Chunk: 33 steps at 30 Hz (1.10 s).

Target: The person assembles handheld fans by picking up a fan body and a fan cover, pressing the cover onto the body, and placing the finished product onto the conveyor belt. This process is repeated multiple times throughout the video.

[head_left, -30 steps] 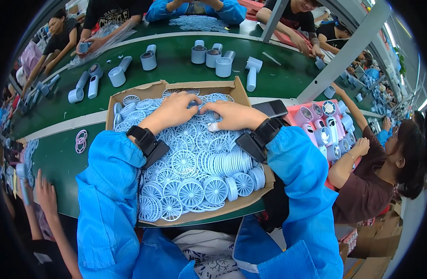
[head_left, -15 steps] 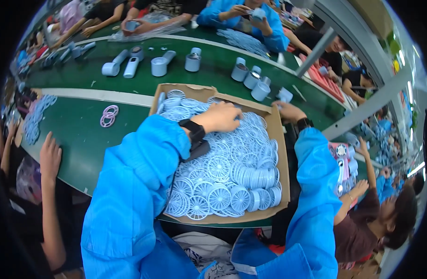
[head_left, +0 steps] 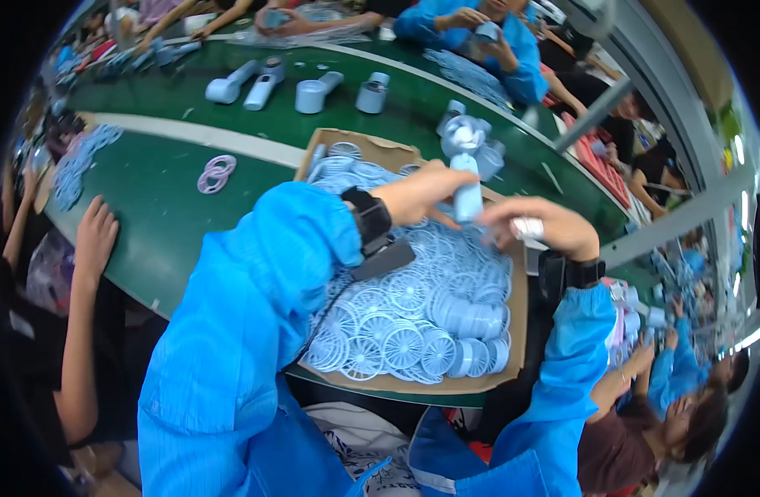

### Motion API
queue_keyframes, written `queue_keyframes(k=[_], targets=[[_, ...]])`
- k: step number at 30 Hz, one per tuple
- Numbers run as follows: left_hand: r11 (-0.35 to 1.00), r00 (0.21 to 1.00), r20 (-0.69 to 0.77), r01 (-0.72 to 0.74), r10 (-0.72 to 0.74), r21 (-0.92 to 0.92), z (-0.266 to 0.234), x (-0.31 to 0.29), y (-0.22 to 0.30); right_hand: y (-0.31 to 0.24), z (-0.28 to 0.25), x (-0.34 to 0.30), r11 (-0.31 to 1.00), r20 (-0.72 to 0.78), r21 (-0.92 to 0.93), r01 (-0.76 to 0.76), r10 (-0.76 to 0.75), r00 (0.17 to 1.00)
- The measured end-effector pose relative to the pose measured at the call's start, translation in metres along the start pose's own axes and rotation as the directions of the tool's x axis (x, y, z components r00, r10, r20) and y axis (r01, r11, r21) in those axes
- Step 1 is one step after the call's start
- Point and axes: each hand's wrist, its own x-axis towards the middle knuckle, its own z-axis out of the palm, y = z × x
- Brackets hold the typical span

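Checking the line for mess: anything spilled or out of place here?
Mostly tidy. The fan grilles sit heaped inside the cardboard box. Only the pink rings lie loose on the green table, apart from the box. The left hand holds a small fan.

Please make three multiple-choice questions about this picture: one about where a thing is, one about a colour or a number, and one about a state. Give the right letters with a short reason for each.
1. Where do the pink rings lie?
A. on the green table, left of the cardboard box
B. inside the cardboard box
C. in the person's right hand

2. What colour are the person's sleeves?
A. red
B. bright blue
C. white

3. What is the left hand doing?
A. lying flat on the table
B. holding a small fan by its handle
C. hanging empty

Answers:
1. A: the rings sit on the bare green table, apart from the cardboard box.
2. B: both sleeves are bright blue.
3. B: its fingers close around the pale blue fan, raised above the box of fan grilles; the right hand is beside it.
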Motion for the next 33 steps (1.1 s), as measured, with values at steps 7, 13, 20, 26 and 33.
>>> queue_keyframes(k=[7,13,20,26,33], targets=[[0.899,0.901,0.004,-0.432,0.433,0.07,-0.002,0.024,0.004,0.076,0.0,0.013,0.814,-0.027,-0.581,0.007,-0.027,0.999],[0.904,0.903,0.051,-0.425,0.427,-0.043,0.004,-0.019,0.026,0.066,0.033,0.035,0.609,-0.075,-0.769,-0.196,0.219,0.973],[0.918,0.916,0.067,-0.396,0.396,-0.018,0.0,0.008,0.005,0.04,0.033,0.029,0.73,-0.27,-0.623,-0.282,0.138,0.953],[0.704,0.706,-0.062,-0.687,0.705,0.18,-0.013,0.031,0.002,0.053,0.012,0.027,0.963,-0.51,0.179,0.201,-0.084,0.856],[0.82,0.821,-0.031,-0.571,0.57,-0.042,0.007,-0.006,0.023,0.051,0.028,0.04,0.829,-0.802,0.271,0.49,-0.087,0.591]])
